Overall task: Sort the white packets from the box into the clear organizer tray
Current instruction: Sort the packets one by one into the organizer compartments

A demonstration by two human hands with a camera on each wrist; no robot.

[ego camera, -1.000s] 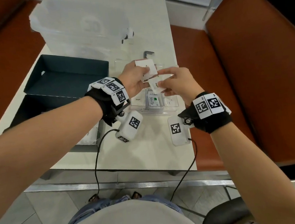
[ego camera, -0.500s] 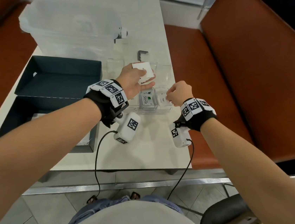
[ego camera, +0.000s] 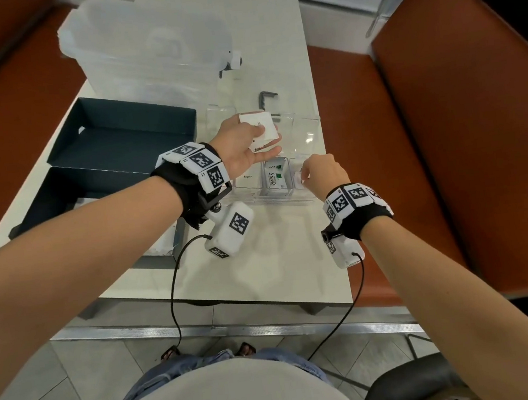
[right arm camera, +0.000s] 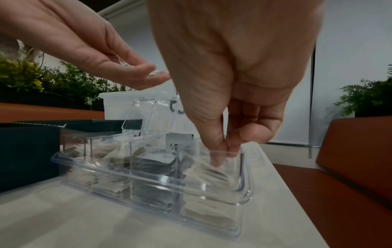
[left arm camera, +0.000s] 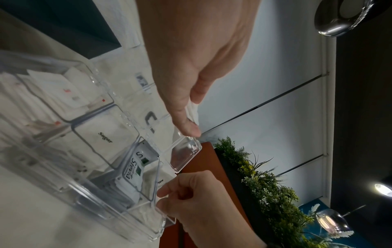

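The left hand (ego camera: 243, 146) pinches a small stack of white packets (ego camera: 259, 128) above the far half of the clear organizer tray (ego camera: 308, 122) on the desk (ego camera: 276, 264). The right hand (ego camera: 322, 176), nearer the front-right compartment, has thumb and fingertips (right arm camera: 216, 157) pressed together down inside it; whether they hold a packet cannot be told. The left hand's packets lie just beyond and left of the right hand.

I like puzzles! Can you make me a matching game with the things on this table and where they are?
Things:
1. Stevia packet
2. white packets
3. right hand
4. dark box

Places:
a. held in the left hand
b. left of the clear tray
c. middle compartment of the tray
d. reaching into the tray's right-end compartment

Pairs: 1-c, 2-a, 3-d, 4-b
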